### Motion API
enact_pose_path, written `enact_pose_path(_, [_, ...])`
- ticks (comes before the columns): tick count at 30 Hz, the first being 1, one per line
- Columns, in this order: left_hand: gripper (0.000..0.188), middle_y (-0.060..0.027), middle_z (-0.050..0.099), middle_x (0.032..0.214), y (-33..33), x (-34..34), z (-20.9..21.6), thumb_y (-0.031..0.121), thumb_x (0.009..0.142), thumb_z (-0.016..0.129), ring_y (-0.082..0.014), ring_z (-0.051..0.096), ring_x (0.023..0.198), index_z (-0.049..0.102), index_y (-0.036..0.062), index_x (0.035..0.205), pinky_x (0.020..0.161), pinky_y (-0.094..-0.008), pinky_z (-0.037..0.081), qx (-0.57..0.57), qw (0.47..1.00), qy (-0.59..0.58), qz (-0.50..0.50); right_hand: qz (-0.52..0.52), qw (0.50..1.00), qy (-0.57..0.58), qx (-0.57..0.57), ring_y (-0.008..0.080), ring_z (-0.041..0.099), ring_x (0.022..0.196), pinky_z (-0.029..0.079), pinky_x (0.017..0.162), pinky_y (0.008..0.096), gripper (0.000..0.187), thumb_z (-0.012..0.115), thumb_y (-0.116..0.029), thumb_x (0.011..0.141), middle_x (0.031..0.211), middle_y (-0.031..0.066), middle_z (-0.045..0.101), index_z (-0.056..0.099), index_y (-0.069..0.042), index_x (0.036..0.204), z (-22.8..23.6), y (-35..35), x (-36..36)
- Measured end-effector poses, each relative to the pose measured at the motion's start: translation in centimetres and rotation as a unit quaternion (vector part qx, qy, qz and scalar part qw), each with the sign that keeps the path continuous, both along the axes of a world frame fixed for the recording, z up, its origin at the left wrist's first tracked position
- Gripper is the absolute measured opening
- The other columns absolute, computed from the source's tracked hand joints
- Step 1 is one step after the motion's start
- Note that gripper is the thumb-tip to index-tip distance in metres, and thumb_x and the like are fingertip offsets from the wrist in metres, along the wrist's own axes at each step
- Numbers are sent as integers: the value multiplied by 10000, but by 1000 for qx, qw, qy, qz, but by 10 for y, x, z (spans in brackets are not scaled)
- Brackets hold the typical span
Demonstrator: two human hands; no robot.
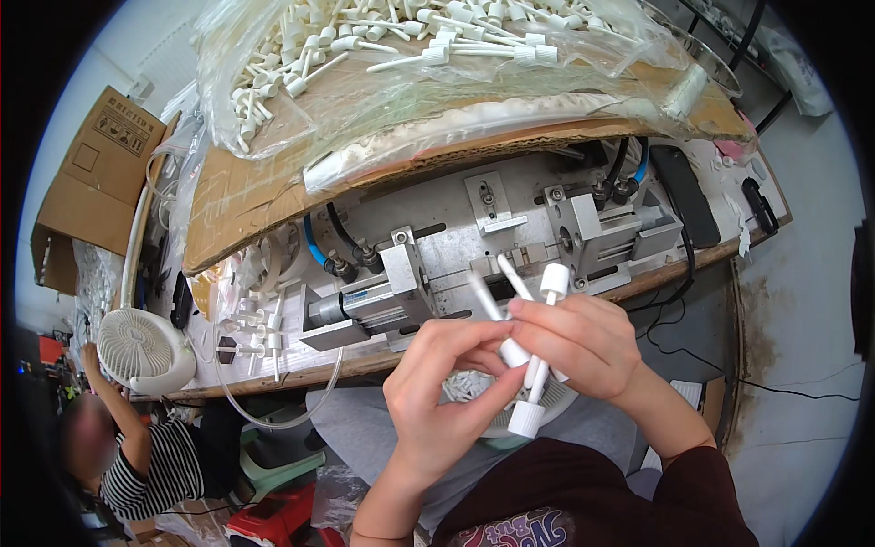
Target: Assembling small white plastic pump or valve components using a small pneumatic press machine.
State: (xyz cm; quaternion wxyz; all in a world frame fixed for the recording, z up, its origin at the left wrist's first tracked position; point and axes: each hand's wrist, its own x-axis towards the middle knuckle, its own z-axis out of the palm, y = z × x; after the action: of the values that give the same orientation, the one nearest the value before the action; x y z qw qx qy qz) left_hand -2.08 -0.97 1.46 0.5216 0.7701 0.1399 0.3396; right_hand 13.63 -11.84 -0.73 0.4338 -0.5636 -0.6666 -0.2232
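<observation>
Close together above my lap, both hands hold white ribbed screw caps with long thin stems. My left hand (437,383) pinches one stemmed cap (514,353) between thumb and fingers, its stem slanting up and away. In my right hand (583,342) is a small bunch of stemmed caps (526,419); one cap hangs below the fingers and another sticks up above them. Beneath my hands, partly hidden, a bowl of small white pieces (465,387) rests in my lap. Just beyond stands a metal fixture (497,255) between two pneumatic cylinders.
A sheet of cardboard (214,219) over the fixture carries a plastic bag heaped with stemmed caps (437,36). More lie by the left cylinder (365,305). A white fan (146,351), a black phone (684,196) and air hoses are around. Another person (146,465) sits at left.
</observation>
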Motion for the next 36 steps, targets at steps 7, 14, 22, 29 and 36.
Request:
enact_pose_path(7, [317, -159, 675, 1149, -1, 6, -19, -24, 796, 784, -210, 708, 807, 711, -33, 1104, 684, -303, 585, 255, 965, 46, 34, -79, 990, 118, 26, 261, 725, 805, 593, 693, 333, 281, 808, 12, 745, 1002, 149, 738, 706, -15, 1006, -1, -14, 12])
enact_pose_path(14, [279, -79, 734, 1160, 5, 20, -20, 99, 772, 813, -182, 683, 713, 749, 43, 1038, 611, -286, 511, 404, 903, 136, 55, -64, 956, 287, -9, 230, 718, 883, 579, 777, 298, 233, 790, 29, 796, 1054, 168, 729, 691, -13, 1002, 8, -22, 0])
enact_pose_path(22, [307, -39, 743, 1139, 6, 24, -19, 133, 755, 832, -170, 653, 657, 755, 78, 1047, 610, -284, 508, 391, 905, 155, 67, 21, 811, 584, 36, 180, 707, 918, 576, 771, 265, 167, 613, -16, 981, 1290, 226, 619, 634, 42, 1136, -1, -28, -13])
enact_pose_path(29, [491, -135, 730, 1041, -15, 20, -12, 83, 699, 887, -234, 715, 803, 689, 1, 1140, 682, -313, 572, 340, 939, 20, 50, 2, 801, 599, 29, 209, 710, 975, 566, 899, 317, 153, 620, -14, 976, 1271, 228, 638, 647, 52, 1111, -23, -18, -44])
enact_pose_path(36, [504, -144, 717, 986, -24, 16, -17, -18, 692, 859, -266, 718, 824, 680, -33, 1163, 701, -322, 583, 265, 964, -9, 26, 100, 737, 666, 45, 324, 692, 1102, 576, 942, 359, 216, 557, -15, 1014, 1346, 278, 578, 540, 59, 1216, -20, -12, -52])
